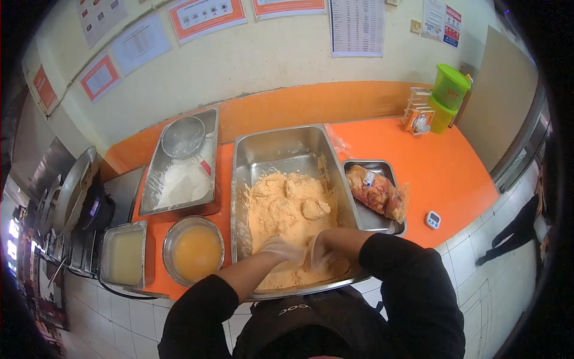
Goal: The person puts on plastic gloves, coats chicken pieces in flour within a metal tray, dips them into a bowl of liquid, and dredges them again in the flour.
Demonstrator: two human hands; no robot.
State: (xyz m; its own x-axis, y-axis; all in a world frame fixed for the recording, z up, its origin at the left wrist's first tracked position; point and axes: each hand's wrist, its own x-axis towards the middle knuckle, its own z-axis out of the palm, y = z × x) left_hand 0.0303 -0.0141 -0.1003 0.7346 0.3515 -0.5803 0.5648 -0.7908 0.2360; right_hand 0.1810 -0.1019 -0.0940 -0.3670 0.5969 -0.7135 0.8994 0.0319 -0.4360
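Note:
Both hands, in clear plastic gloves, are down in a deep steel pan [240, 157] of orange-tinted breading flour [266, 200]. My left hand [283, 249] is blurred by motion, low in the flour. Close beside it my right hand [318, 251] reaches in from the right, its fingers blurred and partly sunk in the flour. Whether either hand grips anything cannot be made out. Several flour-coated lumps, one rounded lump [315, 209] among them, lie heaped beyond my hands toward the middle of the pan.
Left stand a pan of white flour [179, 182] with a sieve [183, 137], a bowl of orange liquid [197, 252] and a tub of pale liquid [125, 257]. Right are bagged raw meat [373, 191] on a steel tray [391, 173], a timer [433, 219] and green containers [448, 90].

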